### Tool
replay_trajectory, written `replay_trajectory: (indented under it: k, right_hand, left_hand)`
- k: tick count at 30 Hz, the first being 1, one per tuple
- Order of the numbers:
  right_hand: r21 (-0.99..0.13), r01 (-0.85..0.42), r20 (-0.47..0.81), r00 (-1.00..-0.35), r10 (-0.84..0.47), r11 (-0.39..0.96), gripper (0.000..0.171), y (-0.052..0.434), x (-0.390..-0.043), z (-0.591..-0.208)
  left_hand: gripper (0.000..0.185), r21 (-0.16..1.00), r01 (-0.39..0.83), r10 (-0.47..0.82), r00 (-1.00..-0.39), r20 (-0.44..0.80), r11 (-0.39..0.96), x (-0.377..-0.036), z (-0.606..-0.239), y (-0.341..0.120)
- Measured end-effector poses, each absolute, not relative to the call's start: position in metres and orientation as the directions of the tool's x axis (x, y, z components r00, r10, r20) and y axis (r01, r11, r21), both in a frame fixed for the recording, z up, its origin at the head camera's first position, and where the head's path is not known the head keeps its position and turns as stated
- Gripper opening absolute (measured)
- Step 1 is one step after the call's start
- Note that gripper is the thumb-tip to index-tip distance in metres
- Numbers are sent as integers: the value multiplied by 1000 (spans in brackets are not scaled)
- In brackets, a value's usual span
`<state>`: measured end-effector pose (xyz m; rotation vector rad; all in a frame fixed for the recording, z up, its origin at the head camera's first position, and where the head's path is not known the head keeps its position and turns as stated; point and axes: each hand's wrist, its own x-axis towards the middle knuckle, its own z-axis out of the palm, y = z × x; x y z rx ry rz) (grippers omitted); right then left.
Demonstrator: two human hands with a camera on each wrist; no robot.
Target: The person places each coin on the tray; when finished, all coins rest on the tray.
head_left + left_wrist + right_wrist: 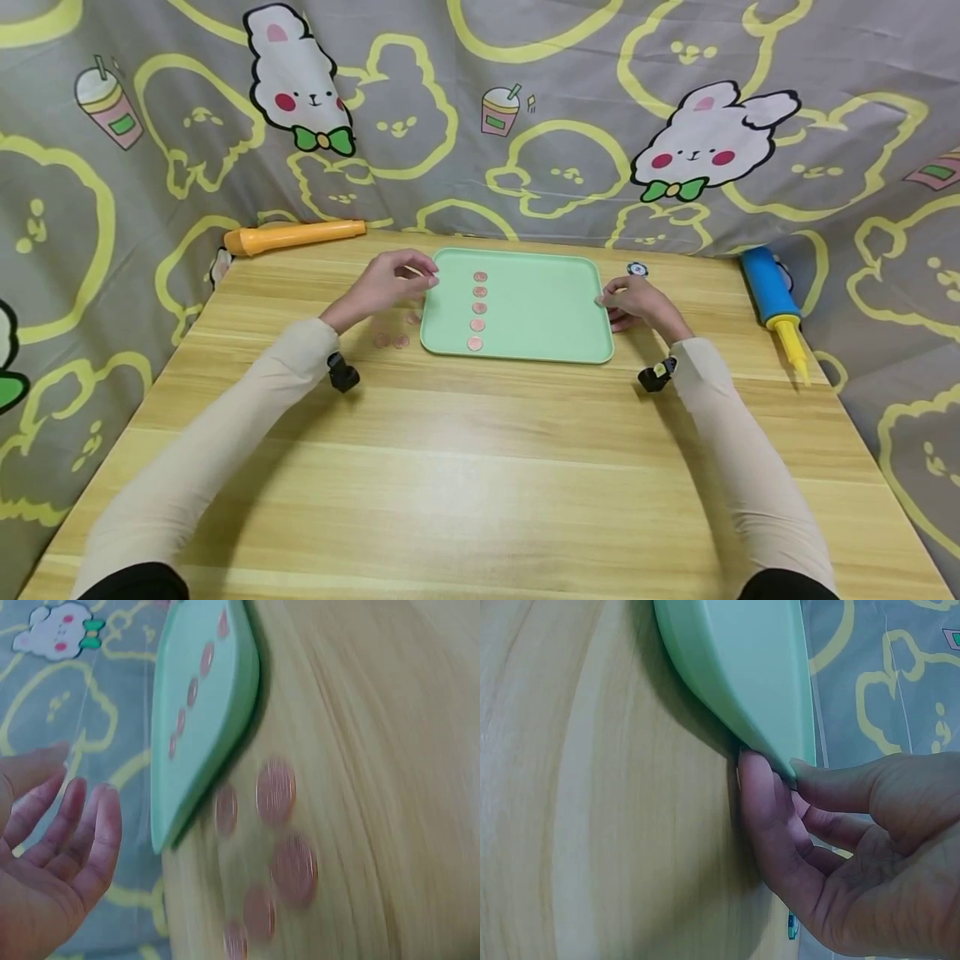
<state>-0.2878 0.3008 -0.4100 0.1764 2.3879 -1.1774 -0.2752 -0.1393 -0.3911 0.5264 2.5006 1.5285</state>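
Note:
A light green tray (pixel 540 310) lies on the wooden table, with several copper-coloured coins (pixel 479 308) in a column on its left half. My right hand (pixel 637 302) grips the tray's right edge; in the right wrist view the thumb (pixel 832 784) is at the rim and the fingers reach under it. By the tray's left edge hovers my left hand (pixel 386 283), fingers loosely bent. The left wrist view shows nothing between those fingers. Several more coins (pixel 295 870) lie loose on the table left of the tray, partly shaded by the left hand.
Behind the left hand, an orange microphone-shaped thing (pixel 296 237) lies along the back edge. A blue pump with a yellow nozzle (pixel 772 300) is at the far right. A small dark-rimmed round piece (pixel 637 268) sits beyond the right hand. Patterned grey cloth (pixel 420 200) surrounds the table.

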Motion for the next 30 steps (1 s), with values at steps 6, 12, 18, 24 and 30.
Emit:
replay_trajectory:
  k: [6, 12, 18, 24, 30]
  right_hand:
    - [-722, 312, -461, -883, -93, 617, 29, 302, -288, -409]
    - [-736, 299, -451, -886, -110, 608, 29, 302, -288, -411]
    - [-739, 293, -447, -887, -116, 607, 27, 303, -288, -411]
    - [-748, 297, -453, -882, -129, 594, 28, 303, -288, -409]
    - [-742, 299, -457, -881, -125, 600, 26, 303, -287, -409]
  left_hand:
    - [48, 897, 157, 415, -909, -32, 414, -284, -395, -174]
    - [51, 887, 132, 407, -911, -67, 443, -287, -403, -205]
    - [53, 867, 122, 400, -911, -94, 482, -287, -414, -228]
    - [47, 821, 141, 431, -892, -138, 554, -282, -426, -236]
    - [41, 781, 204, 473, -871, -130, 590, -278, -435, -234]
